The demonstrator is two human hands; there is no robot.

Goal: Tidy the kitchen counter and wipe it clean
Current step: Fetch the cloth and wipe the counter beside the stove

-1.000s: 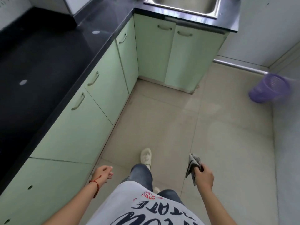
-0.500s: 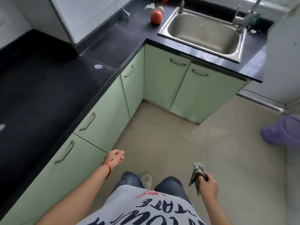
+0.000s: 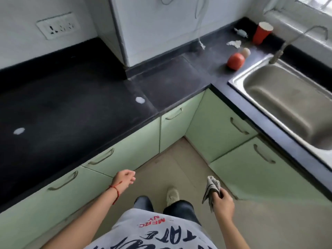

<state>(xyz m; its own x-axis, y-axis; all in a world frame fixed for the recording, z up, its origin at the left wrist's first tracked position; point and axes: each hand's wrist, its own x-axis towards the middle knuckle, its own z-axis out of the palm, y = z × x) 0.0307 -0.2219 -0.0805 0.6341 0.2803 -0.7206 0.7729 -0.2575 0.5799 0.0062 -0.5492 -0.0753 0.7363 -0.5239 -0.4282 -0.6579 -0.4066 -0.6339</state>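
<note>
An L-shaped black counter (image 3: 75,105) runs along the left and back. Two white spots lie on it, one (image 3: 140,100) near the corner and one (image 3: 19,131) at the left. Beside the steel sink (image 3: 291,105) sit a tomato (image 3: 235,61), an egg-like object (image 3: 246,52), crumpled tissue (image 3: 234,43), a wrapper (image 3: 240,32) and a red cup (image 3: 262,33). My right hand (image 3: 222,202) hangs low over the floor, gripping a grey striped cloth (image 3: 212,187). My left hand (image 3: 124,178) hangs empty by the cabinets, fingers loosely curled.
Pale green cabinet doors (image 3: 203,123) with metal handles stand below the counter. A faucet (image 3: 287,44) rises behind the sink. A wall socket (image 3: 58,26) is at upper left. Beige floor tiles (image 3: 179,168) lie between the cabinets, with my shoe (image 3: 172,195) on them.
My view has tilted up from the floor to the counter and sink, and I have stepped toward the corner. The purple basket has left the view. Both hands keep their pose.
</note>
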